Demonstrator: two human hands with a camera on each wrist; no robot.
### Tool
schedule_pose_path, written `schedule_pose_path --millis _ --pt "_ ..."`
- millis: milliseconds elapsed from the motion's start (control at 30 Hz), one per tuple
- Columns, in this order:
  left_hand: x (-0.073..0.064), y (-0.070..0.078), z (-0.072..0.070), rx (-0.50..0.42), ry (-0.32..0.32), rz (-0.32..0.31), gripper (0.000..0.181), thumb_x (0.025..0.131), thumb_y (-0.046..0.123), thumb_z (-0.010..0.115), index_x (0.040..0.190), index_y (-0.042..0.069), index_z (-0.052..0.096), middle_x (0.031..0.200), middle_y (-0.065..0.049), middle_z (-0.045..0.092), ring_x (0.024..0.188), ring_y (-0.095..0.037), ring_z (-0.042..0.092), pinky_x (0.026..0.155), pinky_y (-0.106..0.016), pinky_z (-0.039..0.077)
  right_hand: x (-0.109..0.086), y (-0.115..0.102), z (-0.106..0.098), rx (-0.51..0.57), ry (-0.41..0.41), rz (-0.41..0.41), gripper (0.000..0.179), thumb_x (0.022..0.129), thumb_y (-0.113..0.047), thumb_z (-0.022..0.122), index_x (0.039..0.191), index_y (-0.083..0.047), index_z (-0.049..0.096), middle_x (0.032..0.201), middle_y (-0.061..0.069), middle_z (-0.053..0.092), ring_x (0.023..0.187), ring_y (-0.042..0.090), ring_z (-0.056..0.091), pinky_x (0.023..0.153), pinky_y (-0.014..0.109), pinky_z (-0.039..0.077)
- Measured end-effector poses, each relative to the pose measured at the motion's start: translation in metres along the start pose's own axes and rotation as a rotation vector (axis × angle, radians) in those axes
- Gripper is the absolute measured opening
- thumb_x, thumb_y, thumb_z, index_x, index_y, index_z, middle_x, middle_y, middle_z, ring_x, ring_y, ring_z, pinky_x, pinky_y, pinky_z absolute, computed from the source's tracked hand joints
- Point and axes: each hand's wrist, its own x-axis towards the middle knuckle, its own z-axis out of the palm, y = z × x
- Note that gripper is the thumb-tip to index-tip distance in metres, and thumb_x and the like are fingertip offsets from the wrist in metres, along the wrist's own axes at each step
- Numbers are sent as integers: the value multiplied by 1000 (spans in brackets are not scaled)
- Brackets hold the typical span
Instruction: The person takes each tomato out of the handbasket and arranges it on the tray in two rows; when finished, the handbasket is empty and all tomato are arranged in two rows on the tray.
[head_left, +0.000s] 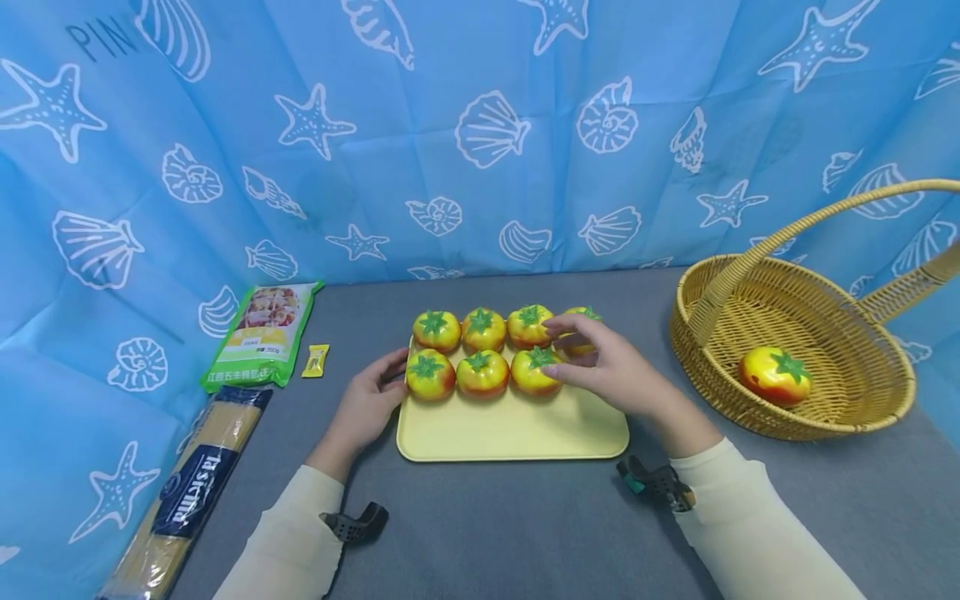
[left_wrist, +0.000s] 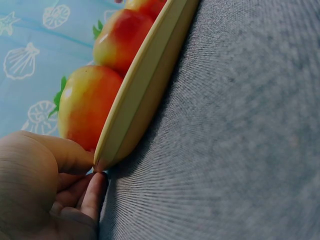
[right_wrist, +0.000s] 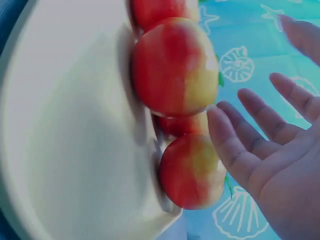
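Note:
Two rows of yellow-and-red tomatoes [head_left: 482, 373] with green star-shaped tops stand on a pale yellow tray [head_left: 510, 433]. At the tray's left edge, my left hand [head_left: 369, 400] pinches the rim; in the left wrist view the thumb is at the top of the rim and the fingers are below. My right hand [head_left: 611, 367] hovers over the right end of the rows, its fingers spread and holding nothing. It partly covers the back-right tomato [head_left: 583, 314]. In the right wrist view, its fingertips come close beside the tomatoes [right_wrist: 192, 172].
On the right stands a wicker basket [head_left: 693, 346] with a tall handle and one tomato [head_left: 775, 375] inside. To the left lie a green food packet [head_left: 262, 333], a small yellow sachet [head_left: 316, 361] and a pack of spaghetti [head_left: 191, 492]. A blue seashell-print curtain [head_left: 420, 167] hangs behind.

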Motion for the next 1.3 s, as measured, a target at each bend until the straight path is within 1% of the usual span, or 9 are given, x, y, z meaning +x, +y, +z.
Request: schedule_pose_path --millis 100,200,400,567,633,833,1033,1200,1300 --pt "-1 0 0 0 -2 0 59 106 5 62 163 2 48 154 -21 56 136 -34 61 113 -47 51 -2 -3 -3 66 16 -6 52 103 -10 75 149 6 54 145 24 59 132 48 58 110 56 52" --pt "-1 1 0 1 -2 -1 59 107 6 62 163 2 48 154 -21 57 136 -34 61 112 -47 51 -3 -6 -6 132 24 -27 47 107 -9 68 149 6 54 146 25 57 130 48 58 106 48 56" --pt "0 1 0 -3 4 -7 58 107 6 63 163 3 48 153 -21 57 135 -34 61 112 -47 51 -5 -13 -12 263 15 -68 41 114 -12 52 149 10 50 144 26 57 129 41 61 98 43 61" --pt "1 1 0 3 1 2 58 107 7 62 163 4 49 153 -20 57 136 -33 61 112 -47 51 -7 -20 -16 362 -2 -175 42 118 -12 39 149 14 48 143 31 54 128 46 61 96 41 61" --pt "1 0 0 4 2 4 59 106 7 62 163 4 49 153 -19 57 136 -32 61 112 -47 51 -7 -24 -16 393 -15 -217 42 117 -10 36 150 13 49 143 32 54 128 44 61 96 42 61" --pt "-1 -2 1 -3 -4 6 59 106 7 62 164 5 48 154 -19 57 136 -32 61 112 -46 52 -12 -36 -15 421 -53 -297 42 117 -10 35 150 7 53 145 31 55 128 42 60 97 43 61" --pt "-4 -1 1 -7 1 -4 59 107 8 62 164 4 47 154 -20 56 137 -34 60 113 -47 51 -20 -44 -16 441 -85 -318 43 116 -14 35 151 -1 55 146 28 56 130 39 60 100 42 59" --pt "-2 0 1 -14 4 -8 59 107 7 63 164 4 48 155 -20 56 137 -33 60 114 -47 50 -32 -42 -28 453 -123 -376 47 119 -22 34 155 3 49 149 26 54 133 37 59 102 42 57" --pt "-1 0 1 -13 5 -13 59 106 7 62 164 4 48 155 -20 56 137 -33 60 113 -47 50 -41 -39 -37 463 -136 -402 48 119 -21 32 157 5 45 151 27 53 136 37 56 103 41 56"
